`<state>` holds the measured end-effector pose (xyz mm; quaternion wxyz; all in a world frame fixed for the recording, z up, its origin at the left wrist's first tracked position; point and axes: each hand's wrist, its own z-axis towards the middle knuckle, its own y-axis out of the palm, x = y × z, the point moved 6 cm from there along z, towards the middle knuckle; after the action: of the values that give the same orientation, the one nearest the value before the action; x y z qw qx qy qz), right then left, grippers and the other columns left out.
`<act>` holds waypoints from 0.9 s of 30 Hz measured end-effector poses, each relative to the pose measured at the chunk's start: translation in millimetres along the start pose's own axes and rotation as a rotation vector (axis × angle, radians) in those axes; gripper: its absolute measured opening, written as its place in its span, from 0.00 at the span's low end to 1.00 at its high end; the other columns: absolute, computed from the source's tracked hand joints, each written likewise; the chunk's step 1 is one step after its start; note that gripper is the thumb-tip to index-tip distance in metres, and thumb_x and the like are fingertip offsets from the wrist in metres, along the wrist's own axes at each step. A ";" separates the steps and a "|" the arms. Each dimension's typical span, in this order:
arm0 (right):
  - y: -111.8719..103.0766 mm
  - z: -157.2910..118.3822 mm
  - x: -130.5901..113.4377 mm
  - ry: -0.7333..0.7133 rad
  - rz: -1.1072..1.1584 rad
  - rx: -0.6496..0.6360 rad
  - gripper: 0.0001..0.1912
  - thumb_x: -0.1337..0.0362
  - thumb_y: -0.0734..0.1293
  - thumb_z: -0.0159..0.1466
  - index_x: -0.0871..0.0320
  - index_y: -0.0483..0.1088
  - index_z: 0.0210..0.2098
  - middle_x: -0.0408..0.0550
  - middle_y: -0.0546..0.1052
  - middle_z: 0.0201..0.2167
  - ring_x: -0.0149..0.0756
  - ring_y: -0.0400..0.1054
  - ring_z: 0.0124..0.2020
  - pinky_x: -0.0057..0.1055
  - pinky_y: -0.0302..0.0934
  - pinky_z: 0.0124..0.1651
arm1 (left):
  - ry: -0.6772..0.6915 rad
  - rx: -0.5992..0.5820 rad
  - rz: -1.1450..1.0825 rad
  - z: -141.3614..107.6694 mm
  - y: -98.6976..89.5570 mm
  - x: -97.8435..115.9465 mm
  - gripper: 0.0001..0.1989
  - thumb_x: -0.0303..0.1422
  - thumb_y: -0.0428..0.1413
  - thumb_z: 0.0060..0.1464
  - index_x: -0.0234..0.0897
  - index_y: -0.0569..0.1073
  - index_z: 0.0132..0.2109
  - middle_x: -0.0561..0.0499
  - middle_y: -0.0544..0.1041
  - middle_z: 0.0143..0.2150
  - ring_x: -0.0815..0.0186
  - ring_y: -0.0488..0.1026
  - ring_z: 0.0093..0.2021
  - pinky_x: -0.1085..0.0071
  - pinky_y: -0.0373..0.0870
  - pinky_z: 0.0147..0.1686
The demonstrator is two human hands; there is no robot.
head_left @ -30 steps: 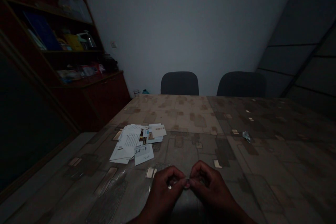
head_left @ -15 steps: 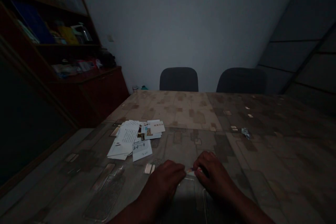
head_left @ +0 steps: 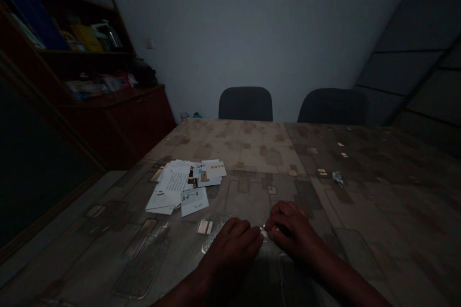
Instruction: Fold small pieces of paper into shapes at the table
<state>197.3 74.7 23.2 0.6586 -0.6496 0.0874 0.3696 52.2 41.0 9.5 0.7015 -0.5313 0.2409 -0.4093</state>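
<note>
Close together over the near middle of the table, my two hands pinch a small light-coloured piece with a bit of red [head_left: 264, 233]. Its kind is too small and dark to make out. My left hand [head_left: 234, 244] has its fingers curled, tips at the left end of the piece. From the other side my right hand [head_left: 291, 228] grips it between thumb and fingers. Most of the piece is hidden by the fingers. Left of my hands lies a spread pile of printed cards [head_left: 176, 184], white with some pictures and dark writing.
A patterned cloth covers the table [head_left: 245, 141]. On its right side lies a small crumpled shiny wrapper [head_left: 337, 178]. Two dark chairs [head_left: 245, 104] stand at the far edge, before a pale wall. A wooden cabinet [head_left: 140, 110] with filled shelves is at left.
My left hand has shifted slightly right, closer to my right hand, so less of the small piece shows between them. The view has tilted down a little. The cards lie as before.
</note>
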 end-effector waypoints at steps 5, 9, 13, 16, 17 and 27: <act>-29.1 1.0 4.4 0.058 0.146 0.156 0.07 0.69 0.65 0.61 0.54 0.73 0.28 0.46 0.75 0.30 0.42 0.67 0.36 0.38 0.57 0.42 | 0.016 0.010 -0.003 4.6 -0.7 5.6 0.08 0.22 0.52 0.61 0.33 0.71 0.46 0.48 0.75 0.41 0.60 0.68 0.39 0.62 0.65 0.44; -17.8 -0.1 5.7 0.105 0.033 0.123 0.07 0.71 0.66 0.59 0.55 0.71 0.26 0.44 0.75 0.29 0.41 0.67 0.36 0.38 0.54 0.42 | 0.004 0.014 0.009 6.2 4.0 5.9 0.04 0.23 0.53 0.61 0.33 0.70 0.43 0.49 0.73 0.38 0.61 0.67 0.37 0.64 0.65 0.41; 1.8 -1.6 7.4 0.115 -0.065 0.064 0.05 0.72 0.68 0.58 0.55 0.72 0.28 0.44 0.75 0.31 0.43 0.66 0.40 0.38 0.51 0.43 | 0.040 0.059 0.064 8.2 6.0 6.7 0.09 0.24 0.53 0.61 0.32 0.69 0.49 0.48 0.74 0.37 0.60 0.67 0.36 0.64 0.64 0.36; 5.6 -2.4 8.8 0.133 -0.094 0.057 0.05 0.72 0.69 0.57 0.55 0.73 0.29 0.45 0.74 0.33 0.43 0.66 0.41 0.38 0.50 0.43 | 0.068 0.043 0.083 9.5 8.4 6.9 0.13 0.24 0.53 0.61 0.30 0.67 0.53 0.47 0.74 0.37 0.59 0.67 0.36 0.63 0.65 0.35; 5.1 -2.5 9.5 0.148 -0.099 0.060 0.05 0.72 0.69 0.58 0.55 0.73 0.29 0.45 0.74 0.33 0.43 0.66 0.41 0.38 0.50 0.44 | 0.083 0.048 0.086 9.7 8.6 7.5 0.13 0.24 0.52 0.61 0.31 0.67 0.52 0.47 0.74 0.37 0.59 0.67 0.35 0.63 0.65 0.35; 1.8 2.0 14.9 0.220 -0.123 -0.012 0.06 0.70 0.68 0.58 0.53 0.75 0.31 0.45 0.72 0.36 0.43 0.65 0.43 0.38 0.50 0.45 | 0.075 0.113 0.115 8.8 2.6 9.5 0.12 0.25 0.53 0.61 0.31 0.67 0.52 0.47 0.74 0.37 0.59 0.68 0.36 0.64 0.65 0.33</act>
<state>206.1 81.8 13.3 0.6626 -0.6943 0.1166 0.2555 65.1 38.2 10.8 0.7431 -0.4605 0.2738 -0.4010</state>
